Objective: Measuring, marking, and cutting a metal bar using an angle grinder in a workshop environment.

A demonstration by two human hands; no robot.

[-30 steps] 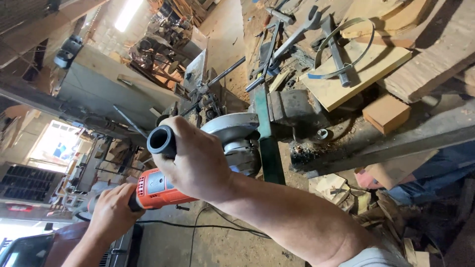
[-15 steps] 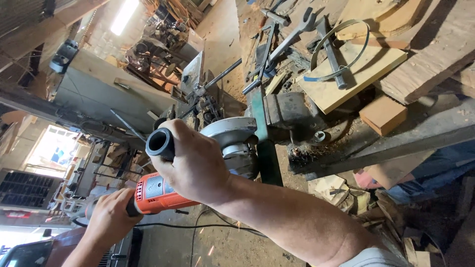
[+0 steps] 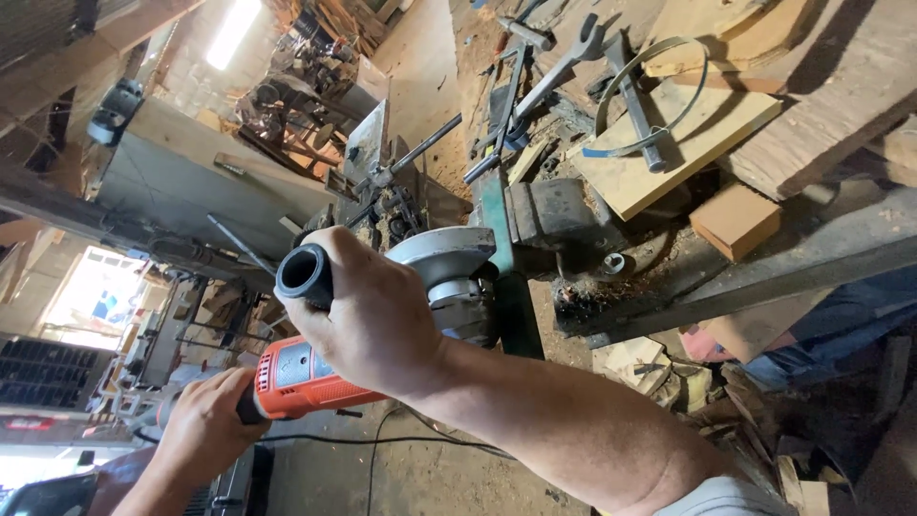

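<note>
- The right hand (image 3: pixel 377 320) is clenched round the black side handle (image 3: pixel 304 275) of an orange angle grinder (image 3: pixel 306 377).
- The left hand (image 3: pixel 205 425) grasps the grinder's rear body.
- Its grey guard (image 3: pixel 449 256) sits against the green steel bar (image 3: pixel 504 258), beside the bench vise (image 3: pixel 554 215).

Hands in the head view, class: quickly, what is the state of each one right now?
Left hand: closed round the rear of the orange angle grinder.
Right hand: closed round its black side handle.
</note>
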